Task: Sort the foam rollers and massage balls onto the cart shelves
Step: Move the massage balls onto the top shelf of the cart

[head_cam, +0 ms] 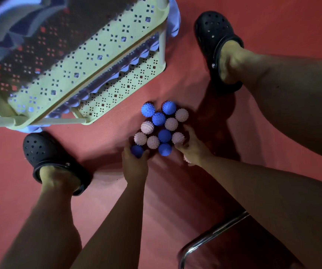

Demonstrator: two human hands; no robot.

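A spiky blue rubber massage ball [136,150] is gripped by the left hand [134,164] on the red floor mat [107,138]; a pale pink spiked ball [178,137] is pinched in the right hand [192,150] grip (cluster between both).

both forearms reach up from 6 o'clock, converging toward centre. left grip [135,162] is palm-down, fingers curled round something blue at its tips. right grip [192,148] lies at 3 o'clock of the left, fingers bent and spread, pointing to 10 o'clock.
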